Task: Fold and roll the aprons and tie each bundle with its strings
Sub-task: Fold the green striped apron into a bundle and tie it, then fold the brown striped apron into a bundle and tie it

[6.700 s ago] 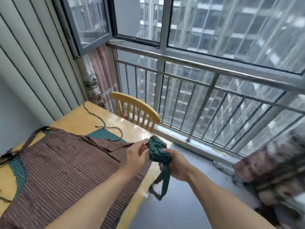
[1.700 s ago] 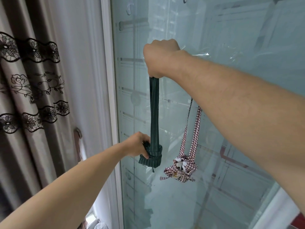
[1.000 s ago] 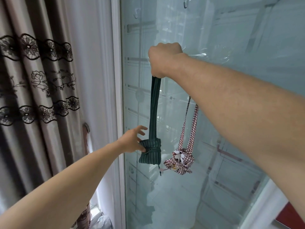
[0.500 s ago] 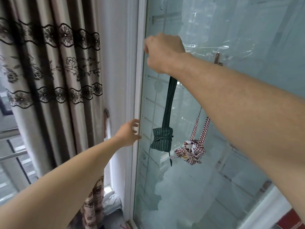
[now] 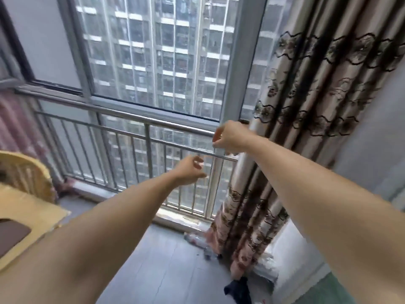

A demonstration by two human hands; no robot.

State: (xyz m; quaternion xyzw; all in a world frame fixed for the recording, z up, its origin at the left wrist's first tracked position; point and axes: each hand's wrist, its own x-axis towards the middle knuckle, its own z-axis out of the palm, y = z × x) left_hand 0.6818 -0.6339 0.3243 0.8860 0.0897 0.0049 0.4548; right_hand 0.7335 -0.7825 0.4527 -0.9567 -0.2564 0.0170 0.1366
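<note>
Peeking in at the left edge, a brown apron (image 5: 11,236) lies on your yellow table (image 5: 28,211). Your left hand (image 5: 190,170) and right hand (image 5: 230,138) hang in the air by the railing (image 5: 149,137), fingers loosely bent, holding nothing. A flowered curtain (image 5: 295,128) hangs to the right.
</note>
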